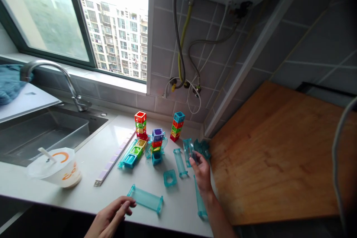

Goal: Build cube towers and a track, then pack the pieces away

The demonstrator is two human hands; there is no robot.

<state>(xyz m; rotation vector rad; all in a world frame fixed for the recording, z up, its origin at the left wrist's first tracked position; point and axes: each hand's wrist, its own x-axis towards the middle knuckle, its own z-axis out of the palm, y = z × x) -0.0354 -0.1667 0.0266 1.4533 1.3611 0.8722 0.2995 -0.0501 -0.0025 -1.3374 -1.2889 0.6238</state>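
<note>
My right hand (203, 173) is closed, thumb and fingers pinching a translucent teal track piece (192, 149) at the right of the counter. Part of that piece is hidden by the fingers, and another teal piece lies right behind it. At the front, my left hand (115, 214) hovers with loosely bent fingers and nothing visible in them. Its fingertips are beside a wide teal track panel (147, 198). Between the hands lie a square teal block with a round hole (170, 178) and a narrow teal track (180, 162).
Block towers stand behind: red-topped (140, 124), purple-topped (157, 145) and blue-topped (177, 126). Blocks lie in a row (136, 151) by a long pale strip (115, 158). A drink cup (60, 169) stands near the sink (50, 130). A wooden board (279, 156) leans at right.
</note>
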